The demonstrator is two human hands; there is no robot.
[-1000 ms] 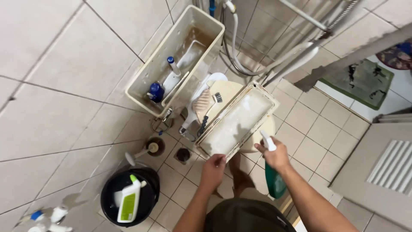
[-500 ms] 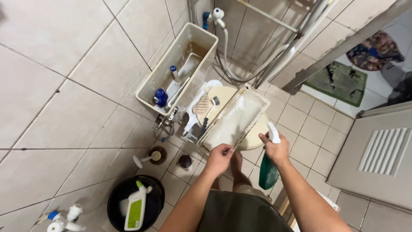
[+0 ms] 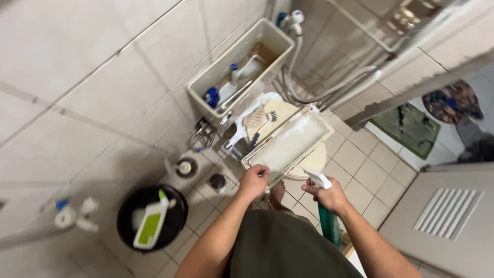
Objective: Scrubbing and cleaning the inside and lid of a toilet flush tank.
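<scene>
The left hand (image 3: 253, 181) gripped the near edge of the foam-wet tank lid (image 3: 288, 145) lying across the toilet seat (image 3: 314, 159); heavy, brittle, probably slippery. The right hand (image 3: 329, 195) clasped a green spray bottle (image 3: 328, 221).

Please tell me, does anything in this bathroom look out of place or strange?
Yes. The cistern is open; its lid lies upside down, askew across the toilet seat, its inside whitish. The left hand holds its near edge; the right hand holds a green spray bottle. Another bottle lies in the black bucket.
</scene>
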